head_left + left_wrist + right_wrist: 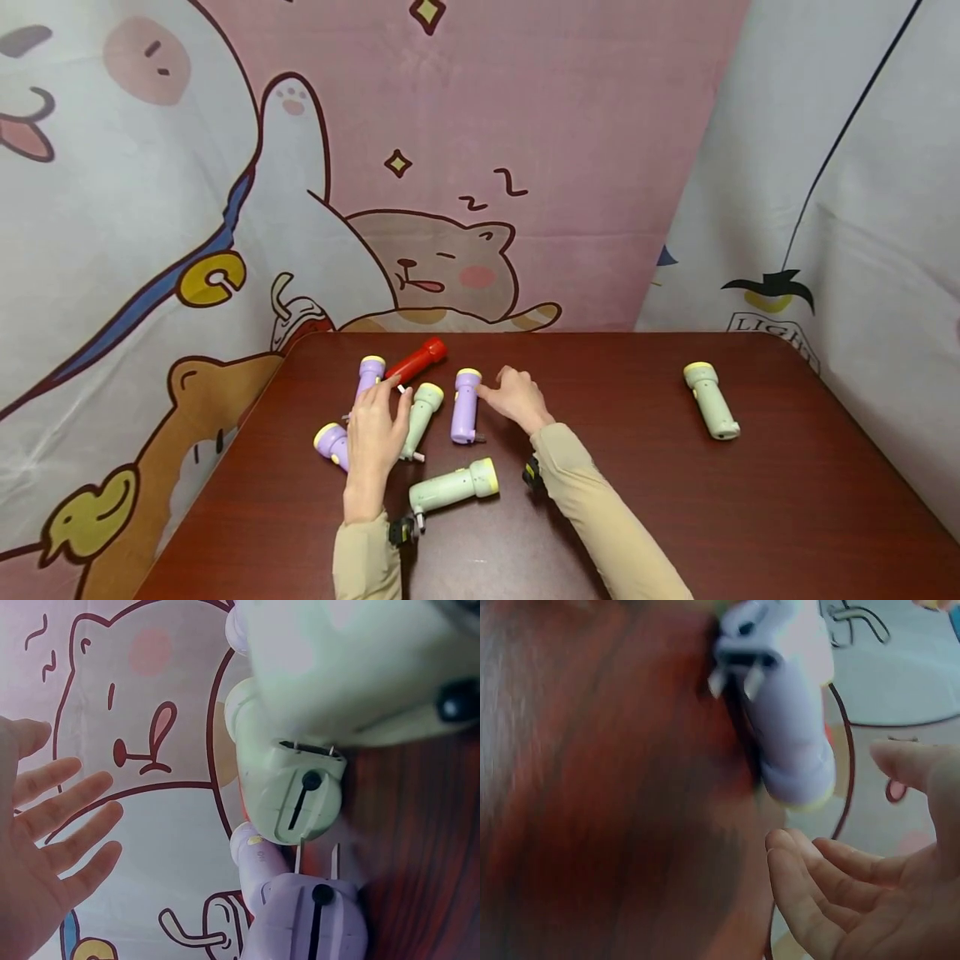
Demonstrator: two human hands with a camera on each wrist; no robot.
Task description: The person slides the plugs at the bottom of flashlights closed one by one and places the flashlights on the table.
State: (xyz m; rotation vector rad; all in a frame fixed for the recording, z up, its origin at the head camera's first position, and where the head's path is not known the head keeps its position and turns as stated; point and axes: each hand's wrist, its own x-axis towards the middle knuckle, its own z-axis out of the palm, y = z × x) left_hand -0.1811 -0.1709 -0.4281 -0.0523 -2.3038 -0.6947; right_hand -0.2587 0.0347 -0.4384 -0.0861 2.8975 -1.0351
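A printed cloth backdrop [600, 125] is hanging at 12 o'clock, behind the dark counter [600, 525]. The counter's far edge is running near the red flashlight [416, 361], and its right edge is slanting down beyond the lone green flashlight [712, 403] at 3. Your widest room for moving is lying between that one and your right hand [517, 396]; among the left group, gaps are looking tight.

Your left hand [377, 435] is hovering over that group, its fingers standing wide and holding nothing. A second green flashlight [422, 417] is lying at its 3, a third green flashlight [450, 490] at its 4. Your right fingers are curving loosely, well off the thumb, gripping nothing. The purple flashlight [465, 408] is lying at their 9; with the wrist view blurring, you can't be sure whether they are touching it.

It is looking light, stiff and smooth, probably prone to rolling, so mid-barrel is seeming the safest hold, away from the metal prongs [754, 681] poking out at its tail.
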